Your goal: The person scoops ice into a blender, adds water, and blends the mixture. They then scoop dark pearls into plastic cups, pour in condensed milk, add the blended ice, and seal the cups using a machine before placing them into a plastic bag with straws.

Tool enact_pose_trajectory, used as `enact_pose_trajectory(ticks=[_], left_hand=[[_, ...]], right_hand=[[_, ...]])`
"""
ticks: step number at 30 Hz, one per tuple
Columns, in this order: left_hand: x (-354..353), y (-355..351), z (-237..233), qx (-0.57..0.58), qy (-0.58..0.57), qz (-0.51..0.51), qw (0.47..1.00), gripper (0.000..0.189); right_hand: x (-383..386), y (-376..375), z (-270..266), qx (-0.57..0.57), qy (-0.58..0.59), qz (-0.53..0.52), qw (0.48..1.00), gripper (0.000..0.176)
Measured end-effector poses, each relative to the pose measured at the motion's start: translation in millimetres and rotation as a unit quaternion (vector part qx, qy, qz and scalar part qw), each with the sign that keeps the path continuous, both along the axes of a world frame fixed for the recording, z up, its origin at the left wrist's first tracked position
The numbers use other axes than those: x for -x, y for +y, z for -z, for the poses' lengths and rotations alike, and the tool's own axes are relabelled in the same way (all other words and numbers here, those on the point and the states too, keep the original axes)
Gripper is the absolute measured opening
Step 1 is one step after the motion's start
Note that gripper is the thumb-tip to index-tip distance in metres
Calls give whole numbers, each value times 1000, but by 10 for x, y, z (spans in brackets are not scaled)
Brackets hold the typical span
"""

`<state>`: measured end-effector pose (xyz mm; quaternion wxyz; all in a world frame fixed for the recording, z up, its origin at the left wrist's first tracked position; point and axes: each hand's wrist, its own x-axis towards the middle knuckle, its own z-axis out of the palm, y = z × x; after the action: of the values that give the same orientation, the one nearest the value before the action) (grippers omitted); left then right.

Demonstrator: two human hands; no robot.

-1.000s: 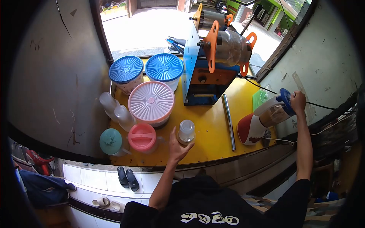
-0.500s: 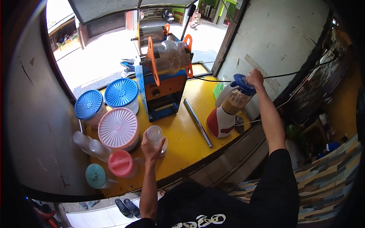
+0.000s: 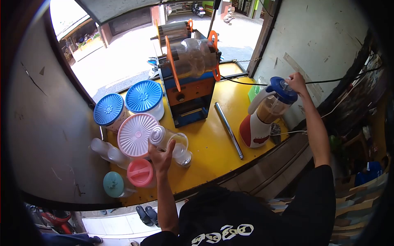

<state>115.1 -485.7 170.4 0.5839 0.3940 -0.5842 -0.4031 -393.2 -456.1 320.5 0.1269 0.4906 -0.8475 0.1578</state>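
Observation:
My left hand (image 3: 161, 156) is closed around a clear plastic cup (image 3: 166, 137), tilted with its base up and left and its rim to the right. Just below that rim, another clear cup (image 3: 183, 158) stands on the yellow counter (image 3: 201, 172). Over at the right, my right hand (image 3: 297, 83) pinches the clear cap in the middle of the blue lid of the blender (image 3: 266, 112). Brown liquid fills part of its jug, which sits on the red and white base.
A cup sealing machine (image 3: 186, 88) with film rolls stands behind, beside a metal rod (image 3: 229, 130). Along the left are blue-lidded tubs (image 3: 143, 96), a pink-lidded tub (image 3: 137, 134), a pink jug (image 3: 140, 173), a green-lidded jug (image 3: 114, 184) and stacked cups (image 3: 107, 151).
My left hand has lifted a cup and tipped it over, uncovering the cup standing below. My right hand stays at the blender lid. The whole view has shifted slightly.

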Motion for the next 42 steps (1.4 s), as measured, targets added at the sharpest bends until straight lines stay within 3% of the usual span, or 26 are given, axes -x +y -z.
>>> enact_pose_trajectory(ticks=[1, 2, 3, 5, 6, 7, 8, 9, 11, 12, 13, 15, 18, 19, 20, 21, 23, 24, 25, 26, 27, 29, 30, 32, 35, 42], left_hand=[[-42, 23, -28, -6, 37, -6, 999, 49], [-94, -12, 57, -31, 61, 4, 998, 49], [-122, -5, 18, -26, 55, -12, 998, 49], [-67, 34, -66, -137, 250, 79, 955, 52], [-24, 47, -51, -132, 252, 72, 956, 52], [30, 50, 2, -175, 330, 118, 920, 53], [88, 56, 41, -216, 405, 167, 872, 54], [132, 89, 71, -211, 408, 166, 872, 54], [251, 131, 111, -274, 451, 186, 829, 55], [329, 195, 47, -312, 452, 184, 815, 56], [444, 249, 92, -315, 453, 179, 815, 56], [668, 344, 233, -361, 378, 230, 820, 59], [887, 569, 422, -444, 329, 240, 798, 57], [811, 643, 461, -449, 326, 233, 798, 57], [698, 693, 477, -491, 240, 241, 802, 54], [576, 738, 479, -530, 152, 248, 797, 52], [273, 830, 378, -455, -60, 206, 864, 61], [176, 801, 367, -456, -63, 204, 864, 61], [95, 786, 357, -290, -185, 37, 938, 62], [54, 775, 349, -100, -293, -132, 942, 64], [57, 686, 360, -102, -295, -133, 941, 64], [92, 390, 440, 75, -370, -190, 906, 59], [95, 328, 481, 73, -371, -190, 906, 59], [101, 212, 515, -48, -325, -49, 943, 54], [113, 202, 274, 22, -299, -72, 951, 55], [29, 142, 283, -67, -261, -104, 958, 52]], right_hand=[[-53, 33, -54, -23, -28, 30, 999, 22], [-100, 74, 89, 70, 116, 18, 991, 22], [-332, 90, 50, 28, 172, 31, 984, 22], [-223, 58, 118, 72, 122, -19, 990, 22], [-256, 45, 78, 38, 98, 15, 994, 23], [-304, 80, 4, 3, 76, 51, 996, 24], [-403, 132, -29, 19, 123, 55, 991, 30], [-596, 196, -41, 33, 170, 59, 983, 36], [-1103, 326, 25, 177, 143, -44, 973, 46], [-1450, 408, 96, 241, 27, -196, 950, 52], [-1758, 505, 206, 220, -115, -323, 913, 57], [-2443, 682, 417, 47, -155, -426, 890, 67], [-2646, 595, 1144, 34, -212, -466, 858, 57], [-2584, 573, 1374, -5, -336, -391, 857, 49], [-2515, 545, 1539, -44, -449, -309, 837, 42], [-2465, 539, 1637, -45, -453, -310, 835, 42], [-2365, 540, 1816, -60, -389, -242, 887, 27], [-2282, 527, 2023, -60, -392, -242, 885, 27], [-2194, 515, 2290, -83, -405, -205, 887, 25], [-2159, 490, 2479, -107, -416, -168, 887, 23], [-2176, 465, 2583, -109, -419, -169, 886, 23], [-2233, 456, 2701, -179, -328, -173, 911, 20], [-2288, 465, 2662, -181, -330, -173, 910, 20], [-2418, 435, 2530, -180, -284, -206, 919, 20], [-2448, 399, 2608, -182, -297, -178, 920, 19], [-2515, 308, 2564, -238, -310, -212, 896, 28]])
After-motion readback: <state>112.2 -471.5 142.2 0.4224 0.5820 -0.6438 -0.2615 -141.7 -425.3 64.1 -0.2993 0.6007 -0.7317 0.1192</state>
